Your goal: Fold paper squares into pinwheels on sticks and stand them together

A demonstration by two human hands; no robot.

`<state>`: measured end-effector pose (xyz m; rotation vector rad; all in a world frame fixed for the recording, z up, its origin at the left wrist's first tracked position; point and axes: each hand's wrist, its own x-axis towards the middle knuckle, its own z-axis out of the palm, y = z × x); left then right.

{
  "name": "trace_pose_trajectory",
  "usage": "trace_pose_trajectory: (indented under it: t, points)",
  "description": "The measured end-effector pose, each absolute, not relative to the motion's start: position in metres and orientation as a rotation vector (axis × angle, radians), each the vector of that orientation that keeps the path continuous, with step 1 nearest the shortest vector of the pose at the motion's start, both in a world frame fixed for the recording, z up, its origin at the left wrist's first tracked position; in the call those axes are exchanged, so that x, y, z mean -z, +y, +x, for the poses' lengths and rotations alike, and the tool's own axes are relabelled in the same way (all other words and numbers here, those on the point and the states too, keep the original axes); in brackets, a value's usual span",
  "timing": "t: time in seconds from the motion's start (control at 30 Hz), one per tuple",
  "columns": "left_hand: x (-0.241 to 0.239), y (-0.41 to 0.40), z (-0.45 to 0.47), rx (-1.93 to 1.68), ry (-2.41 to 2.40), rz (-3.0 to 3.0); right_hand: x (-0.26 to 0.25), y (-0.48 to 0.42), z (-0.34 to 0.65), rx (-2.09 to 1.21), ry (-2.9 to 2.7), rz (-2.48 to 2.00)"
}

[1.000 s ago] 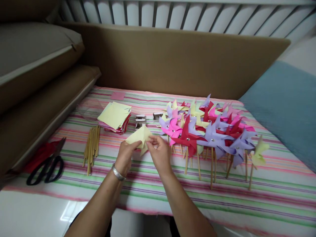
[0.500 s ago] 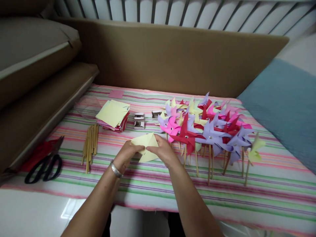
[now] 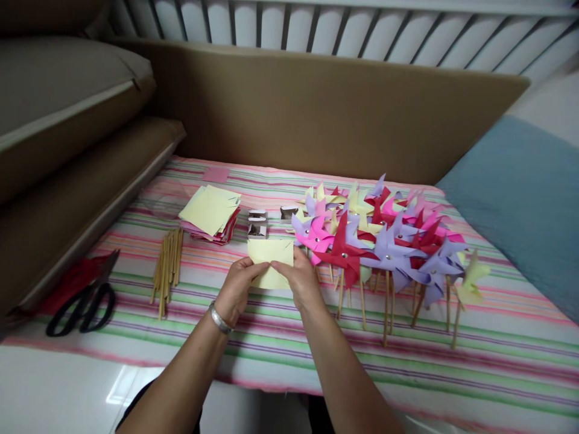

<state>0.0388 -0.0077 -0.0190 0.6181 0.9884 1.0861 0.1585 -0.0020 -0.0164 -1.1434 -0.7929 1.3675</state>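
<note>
My left hand (image 3: pixel 237 289) pinches the near-left edge of a pale yellow square paper sheet (image 3: pixel 271 256) between thumb and fingers. My right hand (image 3: pixel 303 280) grasps the right edge the same way. The sheet is lifted just above the pink-and-green striped cloth (image 3: pixel 452 355), centre front, its face turned towards the camera. There may be slit cuts at its upper corners, but the view is too soft to confirm.

Judgement: grip lightly and only at the margins, so no stray crease forms. Keep the right wrist clear of the heap of red, pink, purple and yellow paper pinwheels on wooden sticks (image 3: pixel 384 241) just beside it.

Further out:
- Two small white boxes (image 3: pixel 257 224) lie just beyond the sheet.
- A stack of coloured paper squares (image 3: pixel 210 211) lies to their left.
- A bundle of bare wooden sticks (image 3: pixel 167 268) lies nearer me.
- Black-handled scissors (image 3: pixel 81 307) lie far left.
</note>
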Motion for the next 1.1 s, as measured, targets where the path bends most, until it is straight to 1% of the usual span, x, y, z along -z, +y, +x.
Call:
trace_pose_trajectory:
  t: [0.1, 0.17, 0.27, 0.37, 0.5, 0.63, 0.77, 1.1]
  points:
    - [0.019, -0.004, 0.035, -1.116, 1.042, 0.593, 0.021, -0.002, 0.157, -1.369, -0.838, -1.151]
    - [0.018, 0.0, 0.029, -1.149, 1.086, 0.579, 0.023, -0.003, 0.158, -1.298, -0.916, -1.213]
    - [0.014, 0.007, 0.015, -1.213, 1.152, 0.569, 0.024, -0.007, 0.159, -1.017, -1.154, -1.312]
    - [0.009, 0.011, 0.001, -1.245, 1.181, 0.561, 0.019, -0.012, 0.159, -0.742, -1.472, -1.268]
    - [0.005, 0.013, -0.008, -1.244, 1.177, 0.561, 0.015, -0.018, 0.156, -0.606, -1.757, -1.17]
    - [0.005, 0.012, -0.009, -1.224, 1.15, 0.584, 0.018, -0.019, 0.154, -0.526, -1.878, -1.106]
    - [0.007, 0.011, -0.007, -1.199, 1.133, 0.592, 0.019, -0.018, 0.154, -0.483, -1.868, -1.094]
    - [0.012, 0.012, -0.005, -1.233, 1.184, 0.623, 0.016, -0.019, 0.16, -0.631, -1.883, -1.163]
